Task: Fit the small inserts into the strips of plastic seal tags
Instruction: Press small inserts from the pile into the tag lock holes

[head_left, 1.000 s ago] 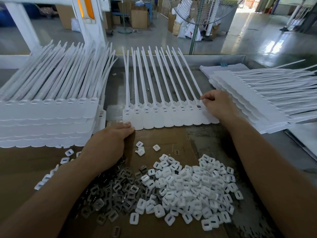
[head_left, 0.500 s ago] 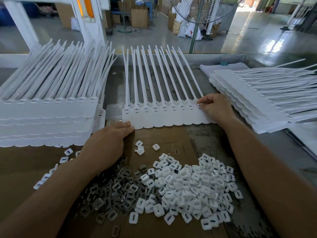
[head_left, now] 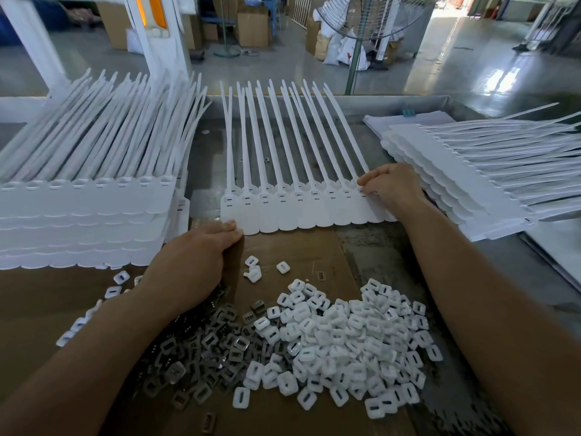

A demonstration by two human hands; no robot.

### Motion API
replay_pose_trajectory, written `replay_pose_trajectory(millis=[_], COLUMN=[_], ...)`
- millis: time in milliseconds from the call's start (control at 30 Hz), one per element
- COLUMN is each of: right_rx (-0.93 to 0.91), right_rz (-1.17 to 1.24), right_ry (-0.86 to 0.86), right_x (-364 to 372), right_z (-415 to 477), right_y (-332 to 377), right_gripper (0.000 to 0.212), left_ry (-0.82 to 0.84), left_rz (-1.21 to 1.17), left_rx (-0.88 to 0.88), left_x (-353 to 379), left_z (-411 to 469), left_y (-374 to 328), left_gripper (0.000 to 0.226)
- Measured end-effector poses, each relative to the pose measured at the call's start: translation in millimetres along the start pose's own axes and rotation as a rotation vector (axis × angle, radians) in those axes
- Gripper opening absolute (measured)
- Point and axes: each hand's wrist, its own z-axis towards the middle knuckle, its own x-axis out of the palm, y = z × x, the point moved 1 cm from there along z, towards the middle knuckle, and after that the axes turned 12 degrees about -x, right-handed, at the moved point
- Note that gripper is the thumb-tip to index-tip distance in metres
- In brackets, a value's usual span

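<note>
Strip (head_left: 301, 212) mid-counter | left hand (head_left: 188, 262) flat, fingers straight, pinning its near-left corner | right hand (head_left: 393, 187) pinching the rightmost tag head, insert unseen | likely early: inserts (head_left: 339, 341) heaped at near edge, 1 stack (head_left: 78, 215) at left edge.

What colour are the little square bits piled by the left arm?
The little square bits are dark grey, seen in the head view.
</note>
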Motion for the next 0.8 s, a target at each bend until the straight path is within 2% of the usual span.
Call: replay_pose_trajectory(millis=[267,400,500,667,733,800], right_rx=[-0.019,-0.128,-0.163,-0.269,-0.353,-0.398], right_rz=[-0.053,-0.229,-0.309,-0.224,-0.210,-0.169], right_ry=[0.017,0.044,0.141,0.271,0.412,0.623], right_x=[-0.5,-1.4,-3.9,-14.1,-17.2,-16.1], right_z=[-1.4,-4.5,-9.1,-35.4,-52.9,-70.9], right_y=[-4.1,-5.1,-1.9,16.6,29.8,43.6], right_gripper=[0.020,0.013,0.017,0.013,0.009,0.013], left_ry=[-0.016,-0.014,-0.014,-0.019,-0.017,-0.010], left_rz=[-0.013,-0.013,-0.011,0.000,0.005,0.010], left_rx=[0.012,0.009,0.010,0.014,0.010,0.005], left_x=[0.5,0.0,0.0,0.9,1.4,1.6], left_z=[-0.8,-1.6,-1.5,0.4,0.8,1.4], left_y=[0.6,1.1,1.0,1.3,2.1,2.3], left_gripper=[0.049,0.048,0.048,0.048,0.049,0.050])
